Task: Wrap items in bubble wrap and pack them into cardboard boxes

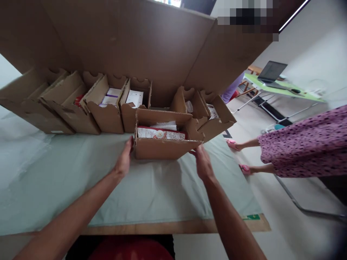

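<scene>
A cardboard bin box sits crosswise in front of a row of similar boxes, on a pale green cloth. Inside it lie a patterned white-and-red packet and a clear plastic wrapper. My left hand is at the box's left end, fingers stretched up along that side. At the right end, my right hand has its fingers against the lower corner, partly hidden by the box. Between them the two hands hold the box.
Behind stand several open cardboard bins holding small packs, backed by a tall cardboard panel. The cloth-covered table has a wooden front edge. To the right are a person in a pink patterned garment and a green table with a laptop.
</scene>
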Motion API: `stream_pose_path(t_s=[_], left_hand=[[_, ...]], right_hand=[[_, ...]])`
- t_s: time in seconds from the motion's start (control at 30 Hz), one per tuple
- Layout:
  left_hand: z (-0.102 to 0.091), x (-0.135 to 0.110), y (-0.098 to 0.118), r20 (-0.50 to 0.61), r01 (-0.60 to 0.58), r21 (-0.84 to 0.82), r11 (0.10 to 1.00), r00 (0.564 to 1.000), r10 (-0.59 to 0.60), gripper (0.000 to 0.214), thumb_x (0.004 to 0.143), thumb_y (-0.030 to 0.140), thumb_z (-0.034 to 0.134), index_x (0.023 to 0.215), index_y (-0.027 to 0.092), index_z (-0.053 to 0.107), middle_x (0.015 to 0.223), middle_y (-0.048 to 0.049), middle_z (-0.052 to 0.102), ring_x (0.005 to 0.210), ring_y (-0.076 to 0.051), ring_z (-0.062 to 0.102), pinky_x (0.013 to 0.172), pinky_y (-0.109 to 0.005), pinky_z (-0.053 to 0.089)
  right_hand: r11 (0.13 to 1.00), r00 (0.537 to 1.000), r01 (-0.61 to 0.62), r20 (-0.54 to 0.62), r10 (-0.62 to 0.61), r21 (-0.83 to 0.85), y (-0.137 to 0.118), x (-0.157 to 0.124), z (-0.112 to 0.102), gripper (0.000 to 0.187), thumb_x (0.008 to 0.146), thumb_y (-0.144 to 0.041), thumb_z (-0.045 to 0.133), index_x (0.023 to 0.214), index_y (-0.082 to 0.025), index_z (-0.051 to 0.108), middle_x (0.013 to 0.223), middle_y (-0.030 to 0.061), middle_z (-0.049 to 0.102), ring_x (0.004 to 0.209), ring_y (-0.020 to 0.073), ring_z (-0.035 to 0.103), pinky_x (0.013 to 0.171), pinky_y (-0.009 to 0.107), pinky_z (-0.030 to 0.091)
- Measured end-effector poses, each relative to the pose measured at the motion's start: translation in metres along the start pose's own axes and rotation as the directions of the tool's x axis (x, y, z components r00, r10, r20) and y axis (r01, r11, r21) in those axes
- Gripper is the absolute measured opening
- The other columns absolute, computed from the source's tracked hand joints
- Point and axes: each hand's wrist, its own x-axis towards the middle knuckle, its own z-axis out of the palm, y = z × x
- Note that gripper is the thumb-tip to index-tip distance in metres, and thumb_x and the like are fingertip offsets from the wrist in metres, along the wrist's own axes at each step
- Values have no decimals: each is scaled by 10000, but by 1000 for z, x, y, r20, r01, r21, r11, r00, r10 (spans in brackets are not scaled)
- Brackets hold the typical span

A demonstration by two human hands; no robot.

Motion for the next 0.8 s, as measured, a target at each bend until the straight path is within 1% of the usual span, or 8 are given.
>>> stream_pose_path(t_s=[0.1, 0.17, 0.27, 0.4, 0.53, 0.6, 0.7, 0.8], left_hand=[[23, 19, -7, -93, 78, -207, 975, 991, -99, 666, 883, 761, 469, 1273, 263, 678, 1380, -59, 681, 1471, -251, 444, 1231, -432, 342], [32, 21, -4, -157, 112, -262, 959, 975, -157, 656, 860, 764, 500, 1227, 259, 701, 1353, -51, 698, 1479, -258, 431, 1240, -443, 327], [29, 2, 7, -187, 116, -275, 954, 967, -171, 625, 856, 750, 523, 1206, 266, 708, 1353, -46, 698, 1480, -259, 427, 1247, -456, 313], [1, -47, 35, -175, 54, -210, 976, 980, -92, 589, 871, 716, 530, 1245, 289, 689, 1321, -36, 715, 1445, -263, 474, 1227, -466, 344], [-22, -81, 69, -244, -62, -141, 988, 969, 26, 477, 923, 605, 514, 1247, 300, 687, 1283, -20, 733, 1412, -251, 511, 1223, -455, 351], [-21, -91, 81, -268, -93, -147, 985, 962, 51, 464, 926, 594, 514, 1231, 294, 694, 1266, -16, 740, 1398, -248, 523, 1225, -444, 349], [-14, -103, 90, -222, -73, -166, 983, 974, 35, 487, 933, 614, 498, 1242, 288, 687, 1270, -18, 739, 1377, -248, 543, 1208, -437, 374], [-12, -112, 95, -215, -77, -154, 985, 976, 43, 494, 938, 613, 483, 1239, 278, 687, 1251, -23, 747, 1353, -254, 563, 1201, -455, 380]], right_hand=[[966, 996, -42, -64, 61, 256, 14, 5, 47, 757, 879, -795, 325, 1279, -249, 665, 1317, 62, 698, 1320, 235, 560, 1156, 436, 404], [950, 992, -59, -85, 89, 308, 10, 2, 62, 842, 851, -847, 268, 1302, -252, 656, 1334, 54, 690, 1390, 224, 505, 1220, 435, 325], [955, 993, -76, -64, 99, 287, -1, -24, 57, 870, 863, -854, 230, 1340, -250, 636, 1377, 61, 666, 1432, 229, 470, 1228, 467, 317], [961, 994, -80, -51, 97, 264, -15, -78, 48, 852, 874, -856, 250, 1356, -263, 627, 1408, 65, 646, 1440, 244, 468, 1219, 478, 339], [957, 996, -78, -10, 84, 279, -35, -112, 59, 832, 889, -846, 262, 1373, -268, 613, 1417, 62, 641, 1464, 238, 440, 1226, 462, 338], [958, 997, -65, -23, 74, 278, -43, -119, 60, 843, 892, -846, 245, 1383, -264, 606, 1405, 66, 648, 1464, 243, 439, 1227, 468, 339], [971, 993, -18, -109, 46, 238, -48, -128, 53, 822, 918, -812, 206, 1406, -272, 588, 1410, 68, 641, 1459, 250, 447, 1235, 483, 323], [980, 995, 16, -99, 3, 197, -51, -135, 47, 772, 943, -774, 227, 1417, -280, 583, 1410, 71, 640, 1439, 258, 474, 1213, 492, 358]])
